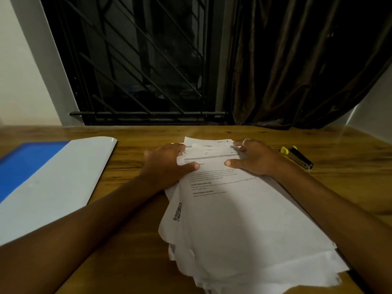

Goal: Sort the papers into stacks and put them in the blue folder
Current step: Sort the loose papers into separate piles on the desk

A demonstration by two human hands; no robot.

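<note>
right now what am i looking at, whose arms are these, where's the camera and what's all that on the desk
There is no machine here. A person is working with bare hands, and the single picture comes from a camera worn on their head, looking forward and down. The left hand and right hand both grip the far end of a loose pile of papers, thumbs on top. The pile lies on a wooden table. To the left lies the blue folder, with a pale glossy flap beside the blue. To the right lies a small yellow and black tool, perhaps a stapler.
</note>
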